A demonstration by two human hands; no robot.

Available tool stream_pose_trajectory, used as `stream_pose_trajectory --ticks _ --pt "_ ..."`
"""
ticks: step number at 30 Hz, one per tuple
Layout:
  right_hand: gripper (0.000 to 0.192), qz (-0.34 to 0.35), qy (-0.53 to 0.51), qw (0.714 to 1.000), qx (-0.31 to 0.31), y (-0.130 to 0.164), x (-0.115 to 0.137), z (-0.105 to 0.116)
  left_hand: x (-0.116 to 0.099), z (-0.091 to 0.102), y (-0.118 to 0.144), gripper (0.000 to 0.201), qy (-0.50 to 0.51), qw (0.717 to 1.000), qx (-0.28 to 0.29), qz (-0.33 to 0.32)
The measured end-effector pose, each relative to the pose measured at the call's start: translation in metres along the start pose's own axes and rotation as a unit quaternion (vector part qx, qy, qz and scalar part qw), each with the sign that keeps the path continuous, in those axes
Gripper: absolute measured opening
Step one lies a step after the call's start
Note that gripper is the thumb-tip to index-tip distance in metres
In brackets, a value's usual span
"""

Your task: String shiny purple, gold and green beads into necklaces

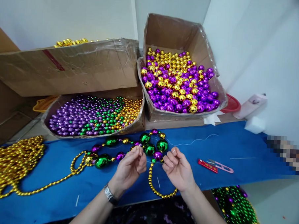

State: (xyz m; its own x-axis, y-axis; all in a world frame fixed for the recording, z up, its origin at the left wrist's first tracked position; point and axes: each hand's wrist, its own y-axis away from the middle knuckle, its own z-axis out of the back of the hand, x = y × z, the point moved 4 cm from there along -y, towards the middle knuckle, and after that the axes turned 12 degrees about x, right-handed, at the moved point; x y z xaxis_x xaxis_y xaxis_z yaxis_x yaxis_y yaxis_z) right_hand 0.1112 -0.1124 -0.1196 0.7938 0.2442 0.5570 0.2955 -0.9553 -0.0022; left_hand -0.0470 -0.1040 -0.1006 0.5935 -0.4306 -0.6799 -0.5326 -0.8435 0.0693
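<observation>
My left hand (131, 167) and my right hand (177, 167) are close together over the blue table cover (237, 152). Between their pinched fingertips runs a thin clear thread (154, 162). The thread belongs to a bead necklace (128, 150) of big green, purple and gold balls lying just beyond the hands. A thin gold bead strand (158, 188) loops down between my wrists. More clear thread (192, 142) trails off to the right.
Two open cardboard boxes hold loose beads: purple, green and gold (90, 114), and purple and gold (178, 82). A gold bead pile (11, 162) lies at left. Red thread snips (215, 165) lie at right. Green bead strands (234, 208) hang below the table edge.
</observation>
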Motion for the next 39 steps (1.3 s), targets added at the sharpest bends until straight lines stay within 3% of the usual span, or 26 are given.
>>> stream_pose_trajectory --ticks 6,12,16,18,21,23,24,27,30,33,36,39 --pt "0.03 -0.014 0.088 0.996 0.004 0.005 -0.001 0.002 -0.004 0.008 0.005 0.023 -0.15 0.988 -0.019 0.0" --pt "0.032 -0.061 0.215 0.975 0.007 0.01 -0.018 0.018 0.021 0.035 0.018 0.029 -0.155 0.985 -0.056 0.046" --pt "0.028 -0.083 0.325 0.941 0.033 0.01 -0.012 0.013 0.02 0.033 0.02 0.026 -0.196 0.977 -0.071 0.046" --pt "0.021 -0.085 0.389 0.916 0.053 0.007 -0.004 0.002 0.006 0.02 0.017 0.023 -0.298 0.952 -0.064 0.014" --pt "0.023 -0.079 0.492 0.862 0.09 0.001 0.002 -0.017 -0.018 -0.008 0.012 0.019 -0.476 0.877 -0.034 -0.056" --pt "0.015 -0.067 0.554 0.822 0.113 -0.002 0.004 -0.029 -0.026 -0.022 0.008 0.017 -0.538 0.837 -0.019 -0.093" --pt "0.01 -0.058 0.578 0.805 0.12 -0.004 0.004 -0.035 -0.027 -0.026 0.007 0.016 -0.546 0.831 -0.018 -0.102" --pt "0.024 -0.034 0.616 0.776 0.13 -0.007 0.012 -0.047 -0.022 -0.024 0.001 0.017 -0.495 0.862 -0.026 -0.107" --pt "0.022 -0.02 0.635 0.761 0.13 -0.009 0.025 -0.056 -0.01 -0.018 -0.002 0.014 -0.401 0.909 -0.021 -0.115" --pt "0.02 -0.005 0.628 0.768 0.129 -0.015 0.038 -0.064 0.005 -0.019 -0.004 0.021 -0.377 0.92 0.028 -0.104" --pt "0.019 0.0 0.556 0.822 0.126 -0.025 0.041 -0.068 0.019 -0.023 -0.006 0.038 -0.438 0.893 0.051 -0.089" --pt "0.021 0.002 0.501 0.86 0.097 -0.037 0.036 -0.068 0.024 -0.023 -0.009 0.037 -0.472 0.875 0.027 -0.098"
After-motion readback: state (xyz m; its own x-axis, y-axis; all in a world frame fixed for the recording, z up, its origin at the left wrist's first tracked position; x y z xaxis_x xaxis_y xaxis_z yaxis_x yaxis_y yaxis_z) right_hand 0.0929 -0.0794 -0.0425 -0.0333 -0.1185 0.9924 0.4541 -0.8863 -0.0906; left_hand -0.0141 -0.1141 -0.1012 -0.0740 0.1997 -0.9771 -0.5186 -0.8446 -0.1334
